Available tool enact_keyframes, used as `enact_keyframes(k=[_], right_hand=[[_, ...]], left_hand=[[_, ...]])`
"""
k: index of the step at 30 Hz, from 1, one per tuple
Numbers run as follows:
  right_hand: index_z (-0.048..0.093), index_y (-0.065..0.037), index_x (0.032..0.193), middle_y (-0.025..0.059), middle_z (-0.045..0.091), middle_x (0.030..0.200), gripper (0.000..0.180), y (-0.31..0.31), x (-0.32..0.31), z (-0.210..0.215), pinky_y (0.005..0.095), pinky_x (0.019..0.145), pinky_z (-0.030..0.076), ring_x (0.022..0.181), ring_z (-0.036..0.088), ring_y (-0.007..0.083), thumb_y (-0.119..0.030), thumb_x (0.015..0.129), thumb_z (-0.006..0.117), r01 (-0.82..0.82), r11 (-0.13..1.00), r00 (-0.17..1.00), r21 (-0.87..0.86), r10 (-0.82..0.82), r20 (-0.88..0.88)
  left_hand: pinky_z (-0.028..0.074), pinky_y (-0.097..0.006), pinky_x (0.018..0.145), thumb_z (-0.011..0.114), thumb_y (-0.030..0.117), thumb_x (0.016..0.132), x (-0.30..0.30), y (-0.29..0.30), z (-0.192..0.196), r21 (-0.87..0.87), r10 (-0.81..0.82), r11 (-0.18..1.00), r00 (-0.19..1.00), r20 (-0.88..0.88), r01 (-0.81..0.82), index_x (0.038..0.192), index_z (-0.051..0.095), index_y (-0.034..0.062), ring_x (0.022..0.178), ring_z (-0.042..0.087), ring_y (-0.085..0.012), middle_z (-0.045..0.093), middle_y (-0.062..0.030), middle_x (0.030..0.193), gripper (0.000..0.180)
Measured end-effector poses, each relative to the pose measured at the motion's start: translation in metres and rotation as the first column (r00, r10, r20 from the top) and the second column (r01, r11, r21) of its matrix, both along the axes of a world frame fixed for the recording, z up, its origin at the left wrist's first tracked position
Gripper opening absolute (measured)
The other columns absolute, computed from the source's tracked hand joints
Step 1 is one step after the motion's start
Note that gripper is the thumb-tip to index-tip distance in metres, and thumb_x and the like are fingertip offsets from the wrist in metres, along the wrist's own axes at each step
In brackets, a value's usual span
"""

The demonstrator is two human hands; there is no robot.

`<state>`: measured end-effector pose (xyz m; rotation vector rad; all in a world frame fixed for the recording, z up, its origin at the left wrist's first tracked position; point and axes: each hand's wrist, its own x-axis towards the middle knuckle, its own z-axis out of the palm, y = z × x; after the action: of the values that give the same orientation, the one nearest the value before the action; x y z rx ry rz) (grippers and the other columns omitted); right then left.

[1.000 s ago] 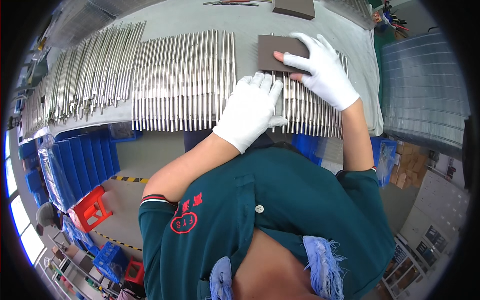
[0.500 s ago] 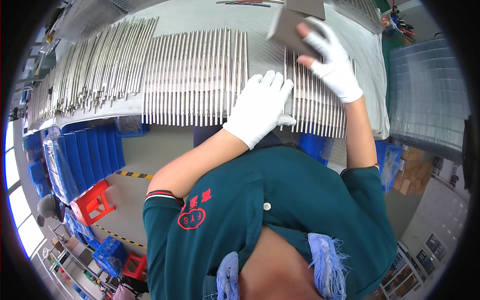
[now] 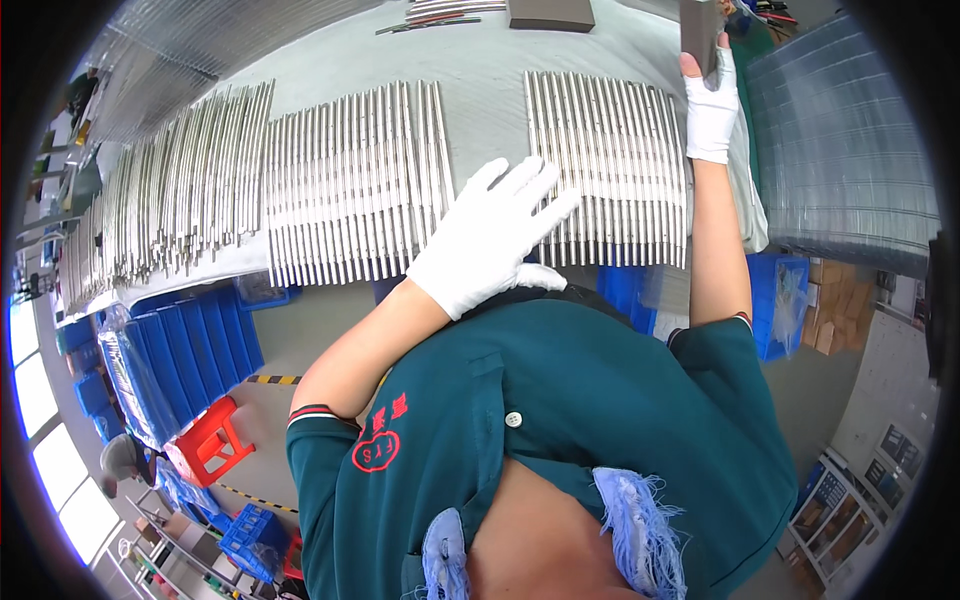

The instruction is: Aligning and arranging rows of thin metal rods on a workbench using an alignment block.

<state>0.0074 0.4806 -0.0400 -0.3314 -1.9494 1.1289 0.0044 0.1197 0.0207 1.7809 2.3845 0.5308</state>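
My left hand [image 3: 490,232], in a white glove, is open with its fingers spread. It hovers over or rests at the near left edge of the right-hand row of metal rods [image 3: 610,160]; whether it touches them I cannot tell. Another row of slim silvery rods [image 3: 345,190] lies just left of that hand. At the far right of the table my right hand [image 3: 712,115], its glove leaving thumb and fingertips bare, is closed around a grey-brown block [image 3: 700,35]. The block stands on edge, partly cut off by the top of the picture.
A second grey-brown block [image 3: 550,12] lies flat at the table's back, beside several thin dark and red rods [image 3: 440,20]. More metal rods [image 3: 185,180] spread leftward. Stacked clear plastic trays [image 3: 840,150] stand right of the table. Blue crates [image 3: 195,340] and a red stool [image 3: 212,440] are below left.
My right hand has carried the block from above the right-hand rods out to the far right. My left hand has shifted slightly left with its fingers spread wider. The view has also shifted.
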Motion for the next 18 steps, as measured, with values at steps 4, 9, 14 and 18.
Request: enact_keyframes(k=[4,9,14,18], right_hand=[[0.036,0.000,0.150,0.0134,0.046,0.147,0.076,-0.011,-0.005,0.005,0.0300,0.108,0.038,0.129,0.048,0.0201,-0.026,0.090,0.075,-0.050,0.999,0.997,0.017,0.051,-0.051],[0.035,0.000,0.150,0.0131,0.046,0.148,0.078,-0.008,-0.005,0.004,0.0302,0.109,0.037,0.130,0.048,0.0196,-0.026,0.089,0.075,-0.085,0.996,0.994,-0.017,0.084,-0.070],[0.036,-0.001,0.150,0.0123,0.051,0.143,0.079,-0.006,0.000,0.006,0.0280,0.105,0.039,0.124,0.052,0.0179,-0.030,0.089,0.076,-0.020,1.000,0.999,-0.019,0.020,-0.027],[0.040,0.002,0.147,0.0157,0.048,0.145,0.077,-0.019,-0.005,0.010,0.0301,0.106,0.040,0.127,0.051,0.0208,-0.029,0.087,0.078,-0.034,0.999,0.999,-0.037,0.033,-0.018]], left_hand=[[0.027,-0.050,0.116,0.069,0.061,0.071,0.000,0.004,-0.006,-0.037,-0.067,0.997,0.998,0.002,0.067,0.147,0.041,0.0115,0.140,0.037,-0.0326,0.044,-0.0161,0.148,0.095],[0.026,-0.051,0.116,0.068,0.062,0.072,-0.004,-0.006,0.003,-0.076,-0.051,0.996,0.998,-0.034,0.048,0.144,0.045,0.0112,0.139,0.039,-0.0328,0.047,-0.0140,0.146,0.091],[0.028,-0.051,0.114,0.065,0.062,0.075,-0.010,-0.036,0.024,-0.143,0.069,0.986,0.994,-0.082,-0.080,0.140,0.051,0.0107,0.135,0.043,-0.0340,0.052,-0.0143,0.141,0.084],[0.027,-0.051,0.114,0.067,0.060,0.076,-0.006,-0.039,0.013,-0.056,0.089,0.994,0.994,-0.062,-0.093,0.139,0.050,0.0100,0.135,0.043,-0.0326,0.051,-0.0146,0.141,0.083]])
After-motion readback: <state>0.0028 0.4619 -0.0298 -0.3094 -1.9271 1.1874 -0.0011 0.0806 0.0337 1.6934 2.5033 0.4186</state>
